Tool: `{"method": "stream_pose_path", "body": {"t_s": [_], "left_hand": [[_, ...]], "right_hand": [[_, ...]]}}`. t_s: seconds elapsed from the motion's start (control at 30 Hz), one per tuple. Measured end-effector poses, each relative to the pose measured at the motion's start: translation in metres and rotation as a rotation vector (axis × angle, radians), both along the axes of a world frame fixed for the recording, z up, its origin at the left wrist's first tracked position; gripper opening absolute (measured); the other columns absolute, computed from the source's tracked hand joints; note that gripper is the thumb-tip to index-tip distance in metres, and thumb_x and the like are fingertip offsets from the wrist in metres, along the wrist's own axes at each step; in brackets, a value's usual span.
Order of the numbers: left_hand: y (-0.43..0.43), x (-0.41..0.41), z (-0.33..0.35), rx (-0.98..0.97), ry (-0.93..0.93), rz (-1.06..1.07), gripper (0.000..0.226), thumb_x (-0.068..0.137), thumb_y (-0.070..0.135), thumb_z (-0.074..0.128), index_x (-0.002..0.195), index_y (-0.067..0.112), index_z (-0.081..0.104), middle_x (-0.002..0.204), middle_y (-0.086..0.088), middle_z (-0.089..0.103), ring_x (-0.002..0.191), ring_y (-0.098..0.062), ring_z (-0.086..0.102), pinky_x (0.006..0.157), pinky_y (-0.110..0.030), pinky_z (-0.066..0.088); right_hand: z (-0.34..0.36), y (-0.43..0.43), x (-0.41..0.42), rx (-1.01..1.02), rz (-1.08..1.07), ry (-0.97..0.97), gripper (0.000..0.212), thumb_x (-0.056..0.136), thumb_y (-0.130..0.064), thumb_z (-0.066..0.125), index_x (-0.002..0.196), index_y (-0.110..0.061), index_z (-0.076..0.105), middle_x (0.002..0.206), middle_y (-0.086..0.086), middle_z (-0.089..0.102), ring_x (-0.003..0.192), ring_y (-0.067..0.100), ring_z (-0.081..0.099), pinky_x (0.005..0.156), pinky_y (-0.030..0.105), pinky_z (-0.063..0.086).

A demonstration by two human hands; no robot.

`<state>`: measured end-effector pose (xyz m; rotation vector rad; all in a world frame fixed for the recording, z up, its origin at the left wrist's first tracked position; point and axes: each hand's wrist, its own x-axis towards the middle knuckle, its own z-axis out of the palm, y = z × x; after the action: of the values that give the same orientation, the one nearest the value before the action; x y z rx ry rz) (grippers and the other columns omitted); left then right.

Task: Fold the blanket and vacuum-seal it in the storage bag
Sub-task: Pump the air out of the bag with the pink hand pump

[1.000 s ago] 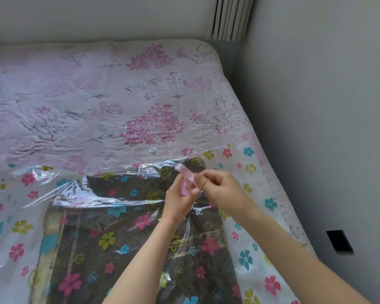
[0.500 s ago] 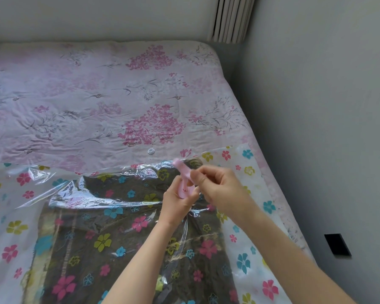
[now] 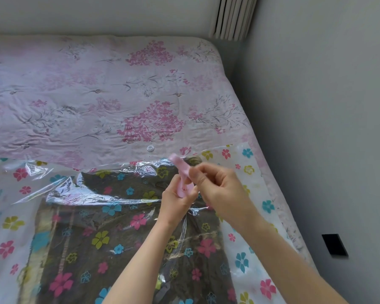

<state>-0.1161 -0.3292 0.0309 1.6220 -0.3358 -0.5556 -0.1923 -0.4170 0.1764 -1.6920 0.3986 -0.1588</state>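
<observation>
Head view: storage bag (image 3: pixel 246 257), clear with a flower print, lies flat on the near part of the bed (image 3: pixel 97 88). Dark folded blanket (image 3: pixel 123 242) is inside it. Left hand (image 3: pixel 176 205) grips the round base of a pink valve piece (image 3: pixel 181 178); right hand (image 3: pixel 219 187) pinches its upper stem. Both hands are above the bag's far right area. Small white cap (image 3: pixel 150 148) lies on the bed just beyond the bag.

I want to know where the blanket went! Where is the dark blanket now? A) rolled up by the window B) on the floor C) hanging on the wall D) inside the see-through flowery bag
D: the dark blanket lies flat under the clear flower-printed film of the storage bag on the bed.
</observation>
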Motion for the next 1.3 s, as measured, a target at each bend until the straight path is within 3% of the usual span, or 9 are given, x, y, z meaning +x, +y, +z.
{"method": "stream_pose_path", "body": {"t_s": [0.17, 0.3, 0.43, 0.67, 0.77, 0.93, 1.07, 1.17, 1.3], "left_hand": [[0.001, 0.003, -0.002, 0.054, -0.018, 0.010, 0.011, 0.088, 0.018, 0.067, 0.087, 0.025, 0.059, 0.079, 0.004, 0.067, 0.073, -0.011, 0.064, 0.071, -0.044, 0.056], [0.001, 0.001, 0.002, 0.022, 0.006, -0.006, 0.031, 0.073, 0.040, 0.068, 0.097, 0.020, 0.063, 0.090, 0.000, 0.070, 0.087, -0.017, 0.068, 0.079, -0.043, 0.057], [0.001, 0.002, -0.002, 0.030, -0.024, 0.009, 0.037, 0.070, 0.046, 0.066, 0.099, 0.024, 0.064, 0.092, -0.001, 0.070, 0.090, -0.020, 0.067, 0.082, -0.046, 0.056], [0.002, 0.003, 0.000, 0.054, -0.033, 0.002, 0.035, 0.066, 0.052, 0.064, 0.089, 0.026, 0.059, 0.082, 0.006, 0.067, 0.076, -0.010, 0.064, 0.071, -0.039, 0.056], [0.001, 0.002, 0.002, 0.026, -0.006, -0.012, 0.032, 0.068, 0.045, 0.065, 0.092, 0.025, 0.062, 0.084, 0.005, 0.069, 0.081, -0.012, 0.066, 0.075, -0.037, 0.056], [0.003, 0.000, -0.002, 0.034, 0.012, 0.005, 0.036, 0.070, 0.044, 0.068, 0.099, 0.023, 0.065, 0.089, -0.005, 0.071, 0.087, -0.024, 0.068, 0.079, -0.051, 0.056], [0.002, -0.001, 0.001, 0.033, 0.022, -0.010, 0.024, 0.067, 0.040, 0.068, 0.090, 0.035, 0.062, 0.085, 0.003, 0.070, 0.084, -0.018, 0.067, 0.079, -0.047, 0.057], [0.001, -0.002, 0.000, 0.050, -0.001, -0.002, 0.027, 0.064, 0.046, 0.067, 0.086, 0.032, 0.059, 0.082, 0.002, 0.068, 0.080, -0.025, 0.066, 0.074, -0.052, 0.056], [0.000, -0.002, -0.001, 0.034, 0.018, -0.020, 0.026, 0.065, 0.044, 0.067, 0.086, 0.030, 0.061, 0.079, 0.003, 0.067, 0.075, -0.019, 0.064, 0.073, -0.049, 0.056]], "right_hand": [[-0.053, 0.000, 0.003, -0.087, -0.006, 0.282, 0.028, 0.097, -0.029, 0.051, 0.090, -0.008, 0.068, 0.051, -0.018, 0.054, 0.049, -0.005, 0.049, 0.052, 0.009, 0.036], [-0.001, -0.003, 0.000, -0.088, 0.023, 0.111, 0.028, 0.095, -0.026, 0.054, 0.087, -0.003, 0.070, 0.047, -0.014, 0.052, 0.045, -0.004, 0.050, 0.046, 0.006, 0.036], [0.018, -0.007, -0.001, 0.033, 0.015, -0.071, 0.024, 0.095, -0.012, 0.052, 0.086, 0.007, 0.065, 0.040, -0.017, 0.047, 0.039, -0.003, 0.048, 0.043, 0.006, 0.035], [-0.057, -0.002, 0.005, -0.029, -0.017, 0.305, 0.025, 0.096, -0.026, 0.054, 0.091, -0.007, 0.069, 0.046, -0.017, 0.053, 0.043, -0.007, 0.049, 0.051, 0.009, 0.036], [-0.023, -0.002, 0.004, -0.089, 0.009, 0.230, 0.026, 0.095, -0.025, 0.055, 0.089, -0.005, 0.071, 0.048, -0.016, 0.053, 0.046, -0.006, 0.050, 0.049, 0.008, 0.038], [0.029, -0.006, -0.006, 0.005, 0.055, -0.073, 0.029, 0.094, -0.016, 0.053, 0.088, 0.009, 0.066, 0.042, -0.017, 0.046, 0.040, -0.002, 0.047, 0.043, 0.004, 0.033], [-0.015, -0.003, -0.005, -0.031, -0.004, 0.101, 0.025, 0.096, -0.020, 0.052, 0.088, -0.001, 0.066, 0.041, -0.016, 0.042, 0.039, -0.001, 0.041, 0.044, 0.006, 0.033], [-0.056, -0.006, -0.004, -0.070, -0.019, 0.261, 0.025, 0.096, -0.027, 0.053, 0.091, -0.008, 0.069, 0.046, -0.016, 0.049, 0.046, -0.003, 0.046, 0.051, 0.010, 0.037], [-0.029, -0.003, -0.005, -0.098, -0.012, 0.226, 0.026, 0.095, -0.028, 0.056, 0.085, -0.009, 0.071, 0.070, 0.005, 0.066, 0.063, 0.002, 0.057, 0.060, 0.015, 0.044]]}}
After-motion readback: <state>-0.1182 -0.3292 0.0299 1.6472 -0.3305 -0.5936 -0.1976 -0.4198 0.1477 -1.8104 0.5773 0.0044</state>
